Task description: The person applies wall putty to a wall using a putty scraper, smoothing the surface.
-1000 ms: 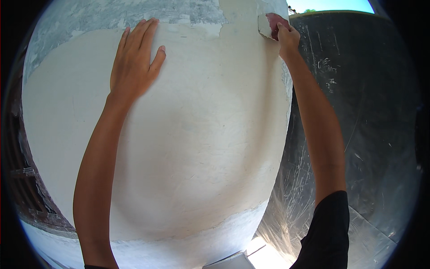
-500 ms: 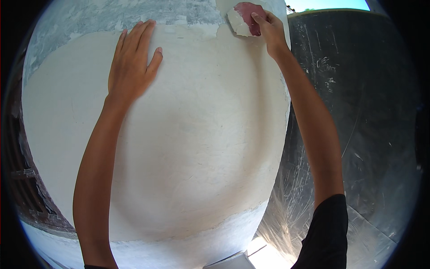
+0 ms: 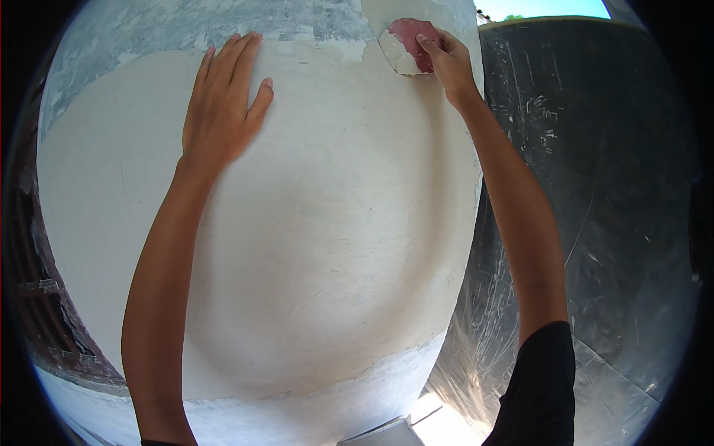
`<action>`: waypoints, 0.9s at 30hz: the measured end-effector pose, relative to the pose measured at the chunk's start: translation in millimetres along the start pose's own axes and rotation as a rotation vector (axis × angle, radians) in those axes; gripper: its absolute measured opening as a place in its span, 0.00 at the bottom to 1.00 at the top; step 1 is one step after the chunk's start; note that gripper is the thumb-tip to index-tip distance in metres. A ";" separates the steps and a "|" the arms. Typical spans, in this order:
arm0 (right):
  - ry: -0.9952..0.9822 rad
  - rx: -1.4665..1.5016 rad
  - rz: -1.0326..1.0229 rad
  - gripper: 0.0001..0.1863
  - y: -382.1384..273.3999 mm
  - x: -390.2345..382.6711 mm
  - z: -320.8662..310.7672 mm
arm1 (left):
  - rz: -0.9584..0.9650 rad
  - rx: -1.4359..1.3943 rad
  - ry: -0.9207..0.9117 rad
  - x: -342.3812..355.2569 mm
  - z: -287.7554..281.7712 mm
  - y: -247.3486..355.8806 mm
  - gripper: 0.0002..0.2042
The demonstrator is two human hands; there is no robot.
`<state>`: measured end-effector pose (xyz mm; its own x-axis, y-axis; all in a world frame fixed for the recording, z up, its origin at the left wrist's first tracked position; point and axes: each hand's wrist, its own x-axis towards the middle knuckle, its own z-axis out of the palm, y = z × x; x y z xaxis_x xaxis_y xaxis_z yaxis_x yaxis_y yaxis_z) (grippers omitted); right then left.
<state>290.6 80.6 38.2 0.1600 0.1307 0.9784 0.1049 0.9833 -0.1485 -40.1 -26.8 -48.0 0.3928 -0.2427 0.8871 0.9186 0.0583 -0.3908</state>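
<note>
Scraper (image 3: 408, 47) slid down (pinched, R hand (image 3: 452, 64)).

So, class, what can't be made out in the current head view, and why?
In the head view:
Red tool: far side, hidden by its visible face.
Left hand: palm, hidden by the hand's back.
Grey object: lower part, cut off by the bottom edge.
Green patch: too small to identify.

A pale coated wall (image 3: 320, 223) is filling the frame's centre; the left hand (image 3: 223, 108) is lying flat on it, upper left, and a red scraper (image 3: 409, 46) is resting against it, upper right.
</note>
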 end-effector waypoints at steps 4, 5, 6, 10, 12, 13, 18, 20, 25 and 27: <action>0.275 -0.080 0.068 0.20 2.6 13.8 -22.5 | -0.006 -0.006 0.009 3.5 0.0 4.9 0.26; 0.419 -0.018 0.154 0.19 4.4 16.5 -26.9 | 0.002 -0.012 0.005 4.9 -0.2 6.4 0.26; 0.363 0.140 0.175 0.20 -0.6 10.4 -19.2 | 0.005 -0.008 -0.007 2.5 -0.5 3.8 0.26; -0.098 -0.080 -0.080 0.20 -3.1 -11.7 -4.5 | 0.006 0.006 0.006 1.0 0.0 1.5 0.26; -0.015 -0.088 -0.035 0.21 -3.9 -7.0 -7.1 | 0.002 -0.002 0.014 1.3 0.6 1.2 0.26; 0.066 -0.094 0.011 0.21 -5.7 -5.4 -8.1 | 0.002 0.000 0.014 1.6 0.0 1.7 0.26; -0.007 0.075 0.017 0.23 -11.9 -14.3 -13.8 | 0.012 -0.003 0.003 2.2 -1.1 1.9 0.26; -0.002 -0.027 0.033 0.22 -5.6 -12.9 -11.6 | 0.006 0.004 0.003 -0.6 1.0 -1.0 0.26; 0.289 0.116 0.180 0.19 -6.5 -3.1 -18.6 | 0.011 0.009 0.012 1.8 -0.3 2.2 0.27; 0.183 0.113 0.095 0.18 -7.6 -5.6 -12.9 | 0.007 0.006 -0.001 0.7 -1.1 0.7 0.27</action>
<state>301.6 70.8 32.0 0.3408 0.2080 0.9169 -0.0276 0.9770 -0.2114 -39.2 -28.0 -48.0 0.3991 -0.2409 0.8847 0.9162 0.0662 -0.3953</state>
